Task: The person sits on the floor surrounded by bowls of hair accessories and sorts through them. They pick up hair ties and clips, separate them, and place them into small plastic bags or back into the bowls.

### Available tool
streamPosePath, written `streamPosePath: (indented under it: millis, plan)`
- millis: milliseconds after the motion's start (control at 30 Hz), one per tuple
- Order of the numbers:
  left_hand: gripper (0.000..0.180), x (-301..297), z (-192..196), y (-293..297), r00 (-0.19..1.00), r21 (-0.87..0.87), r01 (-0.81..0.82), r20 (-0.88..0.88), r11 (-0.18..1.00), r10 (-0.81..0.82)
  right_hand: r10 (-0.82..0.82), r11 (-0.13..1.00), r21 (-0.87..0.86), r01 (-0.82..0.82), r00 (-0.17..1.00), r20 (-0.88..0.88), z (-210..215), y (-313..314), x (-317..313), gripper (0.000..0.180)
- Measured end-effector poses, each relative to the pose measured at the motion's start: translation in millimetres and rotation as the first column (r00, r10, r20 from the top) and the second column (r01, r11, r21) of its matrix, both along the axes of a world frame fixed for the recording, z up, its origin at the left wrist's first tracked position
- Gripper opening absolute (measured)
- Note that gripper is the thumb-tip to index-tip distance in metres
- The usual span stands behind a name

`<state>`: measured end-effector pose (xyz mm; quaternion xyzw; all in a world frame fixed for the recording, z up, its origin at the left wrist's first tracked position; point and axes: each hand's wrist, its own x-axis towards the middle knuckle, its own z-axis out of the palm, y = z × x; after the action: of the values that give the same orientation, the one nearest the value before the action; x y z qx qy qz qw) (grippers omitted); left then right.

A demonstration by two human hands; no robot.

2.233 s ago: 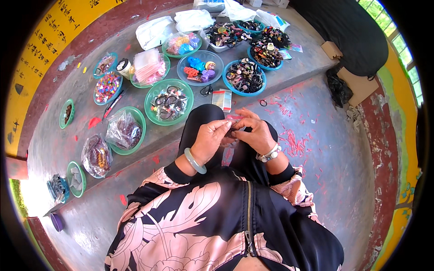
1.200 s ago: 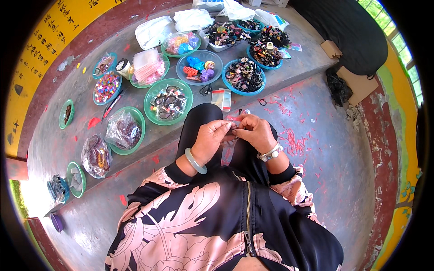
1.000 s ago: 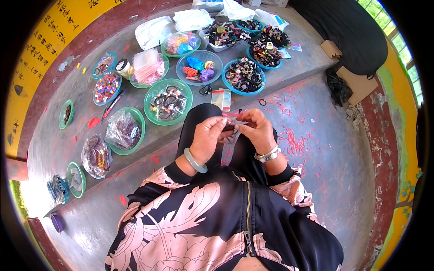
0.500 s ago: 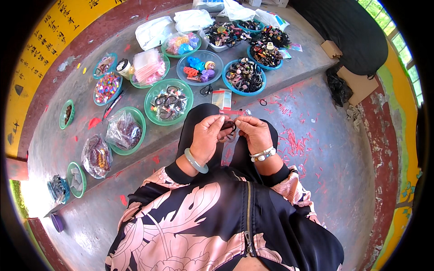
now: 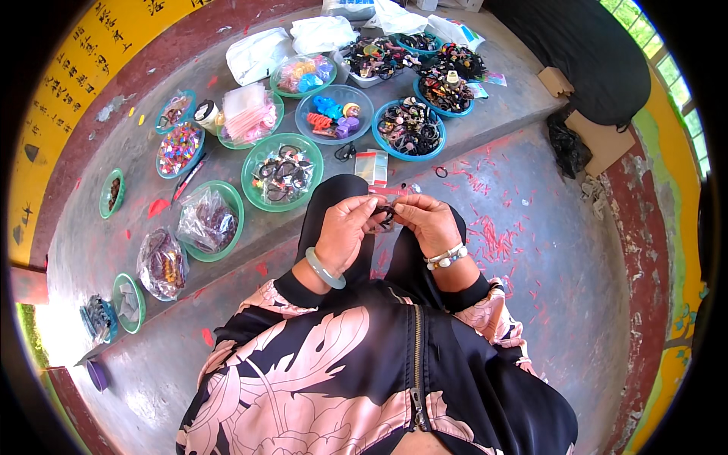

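Both of my hands meet above my knees and pinch dark hair ties between them. My left hand, with a pale bangle at the wrist, has its thumb and fingers closed on the ties. From the other side my right hand, wearing a beaded bracelet, pinches them too. Small details between the fingertips are too fine to make out. Just beyond the hands lies a card packet in white, grey and red. A green bowl of dark hair ties in clear bags stands to the left of it.
Blue bowls of hair ties stand far ahead on the raised ledge. A clear bowl holds colourful plastic pieces. Bagged goods fill another green bowl at the left. Red scraps litter the floor at right; a black bag lies beyond.
The dark ties between my fingertips have shifted slightly and hang a little differently. Both hands stay almost in place, still pinching.
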<state>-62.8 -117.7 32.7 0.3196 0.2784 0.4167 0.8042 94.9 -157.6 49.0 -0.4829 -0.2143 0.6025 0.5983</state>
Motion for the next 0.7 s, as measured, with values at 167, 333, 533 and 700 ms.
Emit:
streamPosePath:
  millis: [167,333,533,700]
  plan:
    - [0.02,0.5,-2.6,0.8,0.999,-0.027,0.003,0.037,1.0,-0.002,-0.019,1.0,-0.001,0.019,0.999,-0.026,-4.9,1.3,-0.2,0.008]
    - [0.019,-0.9,1.5,4.7,0.996,-0.071,0.054,0.077,0.996,-0.049,0.084,0.996,-0.003,-0.085,0.987,-0.135,-16.0,0.9,7.4,0.01]
    - [0.019,-1.0,1.0,5.2,0.996,-0.088,0.035,0.083,0.995,-0.028,0.09,0.995,0.054,-0.082,0.983,-0.163,-12.0,-1.3,4.6,0.012]
    - [0.017,0.5,2.9,4.4,0.997,-0.089,0.036,0.068,0.995,-0.03,0.086,0.996,0.051,-0.078,0.984,-0.157,-15.4,-2.6,5.8,0.014]
